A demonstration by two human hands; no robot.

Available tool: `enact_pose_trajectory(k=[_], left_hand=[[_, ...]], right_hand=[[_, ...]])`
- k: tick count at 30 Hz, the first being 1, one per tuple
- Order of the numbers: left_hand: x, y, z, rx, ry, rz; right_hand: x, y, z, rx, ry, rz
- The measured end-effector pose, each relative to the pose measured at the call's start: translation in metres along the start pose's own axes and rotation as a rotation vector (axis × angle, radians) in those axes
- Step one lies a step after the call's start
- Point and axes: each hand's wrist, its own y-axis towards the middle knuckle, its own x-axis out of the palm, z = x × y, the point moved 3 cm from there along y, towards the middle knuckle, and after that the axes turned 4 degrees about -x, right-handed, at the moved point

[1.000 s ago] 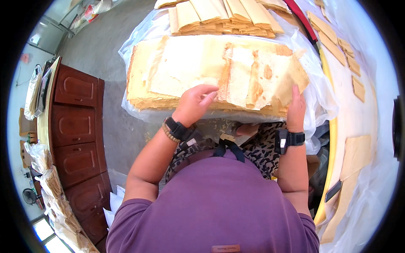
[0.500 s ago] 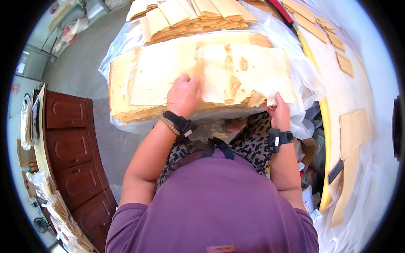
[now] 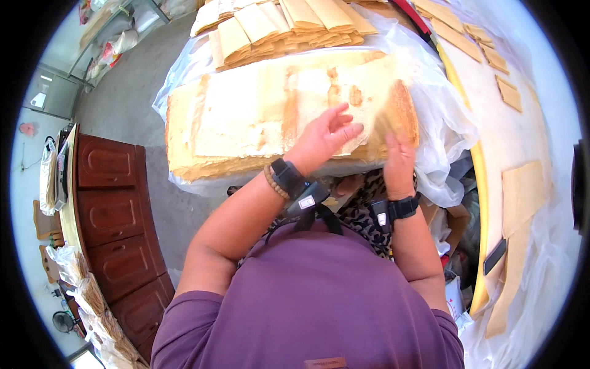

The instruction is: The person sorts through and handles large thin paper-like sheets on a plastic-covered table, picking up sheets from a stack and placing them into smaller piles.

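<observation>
A stack of wide, thin tan sheets (image 3: 184, 138) with brown stains lies in front of me on clear plastic. The top pale sheet (image 3: 246, 104) is lifted at its right end, where a blurred flap (image 3: 384, 114) curls up and leftward. My left hand (image 3: 326, 136) hovers over the front right part of that sheet, fingers apart, holding nothing I can see. Close beside the flap is my right hand (image 3: 401, 157), at the stack's front right corner. Its fingers are smeared by motion, so whether they grip the flap is unclear.
Folded tan sheets (image 3: 289, 27) are piled behind the stack. On the right, a white surface with a yellow edge (image 3: 481, 227) holds more tan pieces (image 3: 522, 197) and a phone (image 3: 495, 257). A dark red cabinet (image 3: 110, 215) stands at left. Clear plastic (image 3: 439, 123) spreads around the stack.
My left hand has moved right from the sheet's middle and its fingers have spread. The sheet's right end, held flat at its corner by my right hand before, has come up and leftward.
</observation>
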Motion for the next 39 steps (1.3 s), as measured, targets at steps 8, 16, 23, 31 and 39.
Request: enact_pose_trajectory(k=[8, 16, 23, 31, 39], left_hand=[[-0.081, 0.007, -0.027, -0.156, -0.286, 0.253], [-0.144, 0.020, -0.071, -0.080, 0.178, 0.528], [-0.154, 0.018, -0.076, -0.112, 0.619, 0.647], [-0.137, 0.005, -0.066, -0.082, 0.758, 0.640], [-0.136, -0.006, -0.059, -0.115, 0.703, 0.681]], right_hand=[[0.076, -0.008, -0.060, -0.528, -0.340, -0.605], [0.020, -0.009, -0.042, -0.291, -0.376, -0.263], [0.088, 0.048, -0.047, -0.618, -0.687, -0.447], [0.110, 0.039, 0.017, -0.529, -1.062, -0.669], [0.156, 0.045, -0.017, -0.563, -0.986, -0.649]])
